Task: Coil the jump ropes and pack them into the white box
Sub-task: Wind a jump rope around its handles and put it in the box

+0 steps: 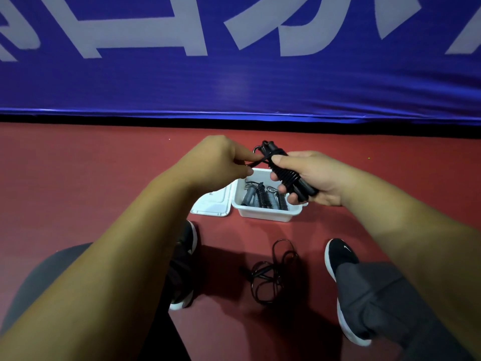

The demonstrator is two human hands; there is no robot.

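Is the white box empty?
No, coiled jump ropes with grey handles lie inside the white box.

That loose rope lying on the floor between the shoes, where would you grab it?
From straight above, I'd pinch the loose rope at its middle, where the loops cross and bunch; it lies flat on the floor, so no side gives a way under. Its handles I cannot make out.
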